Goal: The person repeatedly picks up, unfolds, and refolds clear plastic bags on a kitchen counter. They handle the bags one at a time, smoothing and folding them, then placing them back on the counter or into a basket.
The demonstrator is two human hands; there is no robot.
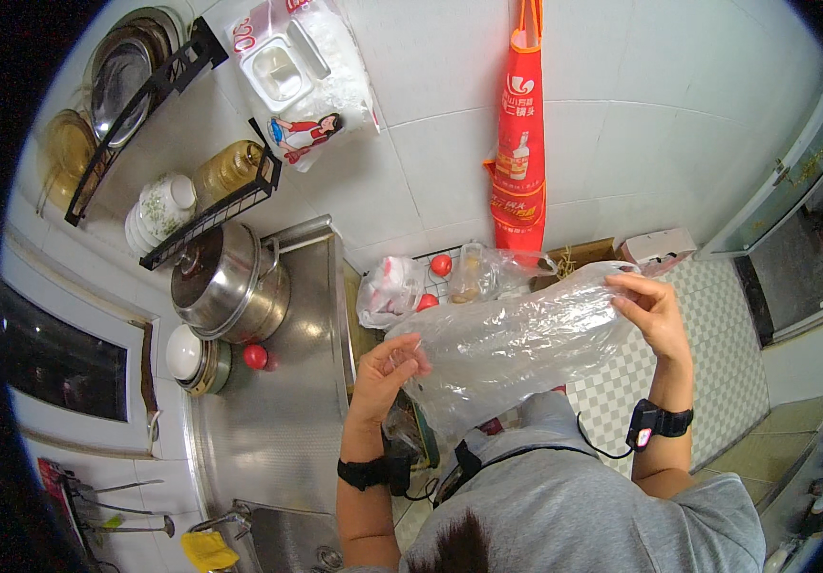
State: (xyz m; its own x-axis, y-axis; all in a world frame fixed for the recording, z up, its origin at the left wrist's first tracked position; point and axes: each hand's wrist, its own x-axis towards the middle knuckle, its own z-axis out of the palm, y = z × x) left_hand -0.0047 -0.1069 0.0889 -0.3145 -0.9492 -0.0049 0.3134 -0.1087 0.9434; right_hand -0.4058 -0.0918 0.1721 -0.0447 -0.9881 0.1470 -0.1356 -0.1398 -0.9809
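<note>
A clear plastic bag (pixel 519 344) is stretched sideways in front of my body, wrinkled and see-through. My left hand (pixel 390 369) pinches its left end between thumb and fingers. At the opposite end, my right hand (pixel 649 311) grips the upper corner. Behind the bag, a wire rack (pixel 447 292) holds red tomatoes (pixel 441 265), a knotted white plastic bag (pixel 391 290) and another clear bag (pixel 479 268) with yellowish-brown contents that I cannot identify.
Left of me runs a steel counter (pixel 275 430) with a lidded steel pot (pixel 232 286), stacked bowls (pixel 193 358), a lone tomato (pixel 255 356) and a sink (pixel 290 537). A red apron (pixel 519 143) hangs on the tiled wall. Cardboard boxes (pixel 598 251) stand on the checkered floor (pixel 712 322).
</note>
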